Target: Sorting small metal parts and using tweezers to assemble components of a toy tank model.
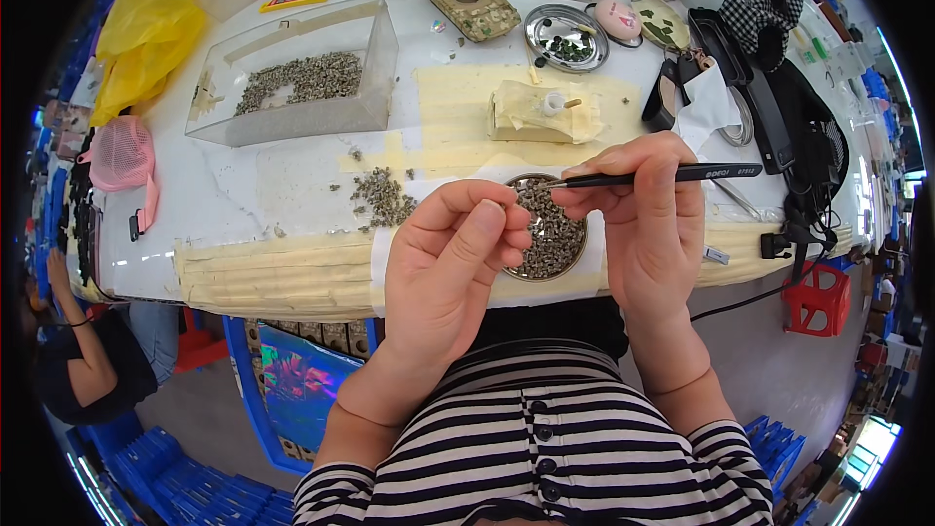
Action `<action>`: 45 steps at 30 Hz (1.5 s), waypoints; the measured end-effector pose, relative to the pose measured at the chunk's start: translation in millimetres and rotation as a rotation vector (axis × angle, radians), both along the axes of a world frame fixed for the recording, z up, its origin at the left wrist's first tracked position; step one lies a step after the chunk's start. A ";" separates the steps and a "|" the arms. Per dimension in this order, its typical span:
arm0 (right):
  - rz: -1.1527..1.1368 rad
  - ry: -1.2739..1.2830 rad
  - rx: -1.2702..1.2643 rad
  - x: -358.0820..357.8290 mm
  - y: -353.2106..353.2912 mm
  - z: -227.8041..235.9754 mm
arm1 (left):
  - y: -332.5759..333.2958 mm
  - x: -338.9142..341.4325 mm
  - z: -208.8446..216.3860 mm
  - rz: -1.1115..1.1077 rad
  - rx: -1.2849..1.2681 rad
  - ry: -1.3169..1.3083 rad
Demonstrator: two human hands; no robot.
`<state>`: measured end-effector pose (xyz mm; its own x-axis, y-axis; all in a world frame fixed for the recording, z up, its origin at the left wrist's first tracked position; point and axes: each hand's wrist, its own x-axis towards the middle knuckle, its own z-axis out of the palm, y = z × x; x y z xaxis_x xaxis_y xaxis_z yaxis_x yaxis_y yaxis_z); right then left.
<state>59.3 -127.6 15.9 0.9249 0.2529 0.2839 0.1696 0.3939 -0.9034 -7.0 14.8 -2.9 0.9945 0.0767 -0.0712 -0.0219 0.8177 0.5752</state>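
My right hand (654,219) grips slim black tweezers (716,172), their pointed end toward my left hand. The fingertips of my left hand (450,258) are pinched together; what they hold, if anything, is too small to make out. Just below and between both hands sits a round dish (545,234) full of small grey-brown parts, partly covered by my fingers. To the left of my left hand, a loose heap of similar small parts (382,197) lies on the table.
A clear plastic box (292,122) holds more small parts at left. Beyond the dish stands a taped block (545,112); a camouflage model hull (469,2) and a round metal tray (565,37) lie farther back. A pink sieve (123,154) is far left. Another person (97,360) sits at left.
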 end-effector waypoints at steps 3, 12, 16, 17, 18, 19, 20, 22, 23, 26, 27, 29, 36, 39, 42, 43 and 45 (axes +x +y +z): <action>-0.003 -0.005 -0.002 -0.3 -0.8 -0.7 | 0.4 -1.4 0.4 -0.009 -0.006 0.007; -0.019 -0.022 -0.001 0.7 -3.1 0.1 | 2.6 -3.7 -6.3 -0.024 0.031 -0.105; -0.014 -0.031 -0.004 1.0 -3.8 -0.4 | 1.7 -4.8 -5.9 -0.013 0.025 -0.118; -0.017 -0.029 -0.002 0.9 -3.4 -0.2 | 1.7 -5.0 -6.2 -0.015 0.023 -0.120; -0.020 -0.026 -0.001 0.6 -3.0 0.0 | 1.5 -5.2 -6.8 -0.016 0.021 -0.123; -0.024 -0.023 0.000 0.2 -2.8 0.1 | 1.5 -5.5 -7.5 -0.018 0.019 -0.125; -0.023 -0.025 -0.002 0.1 -2.7 -0.1 | 1.6 -5.6 -8.3 -0.021 0.010 -0.132; -0.022 -0.030 -0.006 0.1 -2.7 -0.3 | 1.8 -5.6 -9.6 -0.028 -0.008 -0.148; -0.024 -0.028 -0.009 0.1 -2.6 0.2 | 1.7 -5.8 -9.4 -0.026 -0.003 -0.156; -0.031 -0.024 -0.015 0.1 -2.7 2.1 | 0.8 -6.1 -7.6 -0.023 0.002 -0.164; -0.033 -0.023 -0.016 0.2 -2.9 2.3 | 0.7 -6.0 -6.7 -0.024 -0.003 -0.157; -0.033 -0.024 -0.021 0.8 -2.4 1.7 | 1.4 -7.2 -7.0 -0.015 0.007 -0.141; -0.079 -0.053 -0.041 6.7 -5.8 4.5 | 3.5 -10.6 -5.1 0.033 0.147 -0.125; -0.114 -0.074 -0.066 11.3 -7.0 6.0 | 4.8 -10.7 -7.0 0.036 0.136 -0.134; -0.148 -0.131 -0.109 19.1 -10.5 4.9 | 6.1 -9.1 -7.1 0.029 0.107 -0.127; -0.167 -0.154 -0.129 22.3 -11.7 4.9 | 6.1 -8.4 -7.3 0.024 0.094 -0.121; -0.202 -0.173 -0.158 28.6 -13.1 4.7 | 7.2 -8.3 -6.2 -0.011 0.021 -0.107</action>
